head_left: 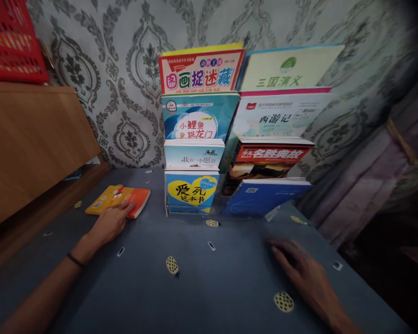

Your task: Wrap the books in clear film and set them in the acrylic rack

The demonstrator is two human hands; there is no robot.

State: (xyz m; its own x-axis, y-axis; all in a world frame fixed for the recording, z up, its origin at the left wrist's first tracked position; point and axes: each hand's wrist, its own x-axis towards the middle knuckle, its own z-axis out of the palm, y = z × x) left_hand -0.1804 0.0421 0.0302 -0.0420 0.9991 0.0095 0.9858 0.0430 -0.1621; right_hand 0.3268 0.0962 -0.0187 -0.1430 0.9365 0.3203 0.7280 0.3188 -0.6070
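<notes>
At the left, an orange and yellow book (pixel 139 197) lies flat on the blue table covering. My left hand (pixel 113 219) rests on its near edge with the fingers laid over the cover; the thumb side is partly hidden. My right hand (pixel 301 264) is at the right, over the table, empty, with its thumb apart from slightly blurred, loosely curved fingers. Between and beyond both hands, a clear display rack (pixel 166 208) holds several books in two columns. At its front are a blue book with a yellow heart (pixel 192 192) and a plain blue book (pixel 268 197).
Behind the rack is a patterned wall (pixel 132 93). A wooden cabinet (pixel 38 139) borders the table on the left, with a red plastic basket (pixel 14 46) on top. A greyish curtain (pixel 355 185) hangs along the right side.
</notes>
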